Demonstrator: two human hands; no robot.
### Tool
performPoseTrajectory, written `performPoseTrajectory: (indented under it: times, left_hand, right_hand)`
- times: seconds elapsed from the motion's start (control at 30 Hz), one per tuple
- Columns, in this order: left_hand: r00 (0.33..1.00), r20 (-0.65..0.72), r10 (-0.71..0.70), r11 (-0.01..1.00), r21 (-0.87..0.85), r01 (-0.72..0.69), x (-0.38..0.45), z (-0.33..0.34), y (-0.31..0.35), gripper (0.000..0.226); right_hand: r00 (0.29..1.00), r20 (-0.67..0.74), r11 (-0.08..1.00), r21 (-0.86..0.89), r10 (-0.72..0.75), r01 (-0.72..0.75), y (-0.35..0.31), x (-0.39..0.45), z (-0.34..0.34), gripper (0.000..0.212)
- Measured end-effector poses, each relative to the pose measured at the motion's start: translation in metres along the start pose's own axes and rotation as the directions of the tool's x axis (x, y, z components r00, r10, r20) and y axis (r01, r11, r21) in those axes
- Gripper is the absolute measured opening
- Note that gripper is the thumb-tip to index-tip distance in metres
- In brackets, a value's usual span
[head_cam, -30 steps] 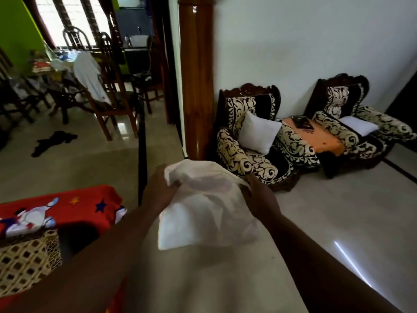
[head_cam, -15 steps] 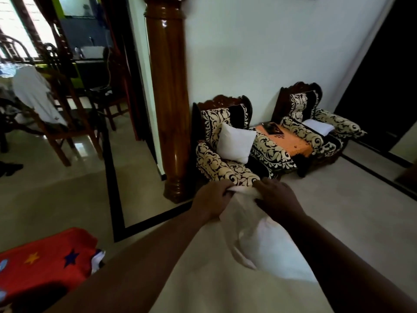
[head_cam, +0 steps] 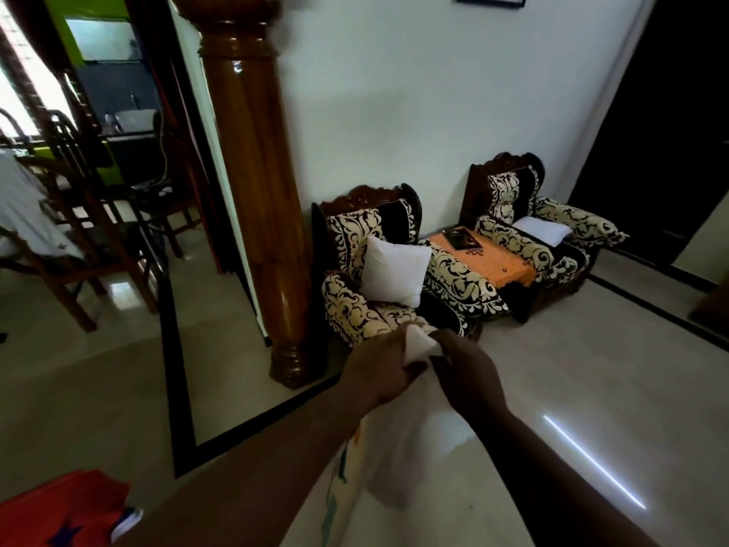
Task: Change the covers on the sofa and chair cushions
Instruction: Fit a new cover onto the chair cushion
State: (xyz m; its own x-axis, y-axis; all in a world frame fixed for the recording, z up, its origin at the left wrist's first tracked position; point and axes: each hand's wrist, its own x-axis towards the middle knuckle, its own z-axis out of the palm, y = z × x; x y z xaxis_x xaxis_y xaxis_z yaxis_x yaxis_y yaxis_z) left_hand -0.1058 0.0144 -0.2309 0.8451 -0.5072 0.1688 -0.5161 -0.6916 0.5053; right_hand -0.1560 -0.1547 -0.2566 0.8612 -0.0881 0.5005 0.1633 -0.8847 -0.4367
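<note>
I hold a pale cushion cover (head_cam: pixel 398 459) out in front of me; it hangs down between my forearms. My left hand (head_cam: pixel 380 375) and my right hand (head_cam: pixel 465 375) both grip its top edge close together. Beyond them a bare white cushion (head_cam: pixel 394 274) leans upright in the near black-and-cream patterned armchair (head_cam: pixel 355 309). A second white cushion (head_cam: pixel 542 230) lies on the seat of the far armchair (head_cam: pixel 509 187).
A thick wooden pillar (head_cam: pixel 256 191) stands left of the near armchair. A small table with an orange cloth (head_cam: pixel 489 256) sits between the chairs. Wooden dining chairs (head_cam: pixel 90 246) are at the far left. A red star-print fabric (head_cam: pixel 63 511) lies at bottom left.
The view has swung right and nearer to the armchairs. My hands have come closer together on the cover's top edge, and the cover now hangs down instead of spreading flat.
</note>
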Motion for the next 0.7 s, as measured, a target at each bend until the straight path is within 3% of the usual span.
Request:
performPoseTrajectory:
  times: [0.03, 0.1, 0.2, 0.27, 0.33, 0.4, 0.47, 0.5, 0.57, 0.6, 0.67, 0.7]
  left_hand:
    - [0.998, -0.063, -0.013, 1.0, 0.008, 0.013, 0.01, 0.0, 0.006, 0.057]
    - [0.985, -0.161, -0.059, 0.997, -0.065, 0.049, 0.03, 0.002, 0.02, 0.046]
    - [0.963, -0.235, -0.131, 0.976, -0.201, 0.084, 0.054, 0.003, 0.039, 0.033]
    - [0.94, -0.269, -0.21, 0.954, -0.268, 0.136, 0.071, 0.008, 0.045, 0.027]
    - [0.894, -0.321, -0.313, 0.921, -0.331, 0.203, 0.085, 0.011, 0.048, 0.029]
    - [0.807, -0.343, -0.48, 0.842, -0.437, 0.315, 0.095, 0.017, 0.04, 0.039]
    - [0.711, -0.346, -0.612, 0.769, -0.467, 0.435, 0.101, 0.024, 0.028, 0.057]
    - [0.696, -0.346, -0.629, 0.769, -0.412, 0.489, 0.103, 0.029, 0.022, 0.069]
    - [0.737, -0.365, -0.569, 0.821, -0.216, 0.528, 0.106, 0.039, 0.016, 0.077]
    - [0.781, -0.402, -0.477, 0.874, -0.12, 0.471, 0.109, 0.043, 0.018, 0.074]
    - [0.886, -0.437, -0.154, 0.967, 0.118, 0.226, 0.117, 0.055, 0.029, 0.088]
    - [0.928, -0.373, -0.011, 0.959, 0.26, 0.116, 0.122, 0.062, 0.034, 0.092]
  right_hand:
    - [0.999, -0.021, 0.998, -0.037, -0.048, 0.048, 0.006, 0.004, 0.0, 0.032]
    - [0.994, -0.064, 0.991, -0.105, -0.093, 0.086, 0.028, 0.015, -0.005, 0.037]
    - [0.994, -0.008, 0.986, -0.119, 0.113, -0.113, 0.069, 0.023, -0.008, 0.049]
    - [0.957, 0.041, 0.951, -0.128, 0.288, -0.281, 0.097, 0.023, -0.01, 0.049]
    - [0.898, 0.087, 0.897, -0.151, 0.431, -0.416, 0.121, 0.025, -0.015, 0.04]
    - [0.851, 0.142, 0.857, -0.198, 0.506, -0.476, 0.14, 0.031, -0.022, 0.027]
    - [0.841, 0.177, 0.854, -0.217, 0.512, -0.474, 0.154, 0.037, -0.027, 0.018]
    - [0.854, 0.169, 0.866, -0.199, 0.492, -0.459, 0.158, 0.039, -0.03, 0.017]
    - [0.895, 0.138, 0.904, -0.123, 0.424, -0.409, 0.163, 0.045, -0.033, 0.017]
    - [0.918, 0.129, 0.926, -0.09, 0.376, -0.367, 0.162, 0.049, -0.034, 0.019]
    - [0.945, 0.136, 0.954, -0.013, 0.298, -0.299, 0.158, 0.059, -0.037, 0.024]
    - [0.953, 0.15, 0.962, 0.037, 0.263, -0.271, 0.155, 0.064, -0.038, 0.026]
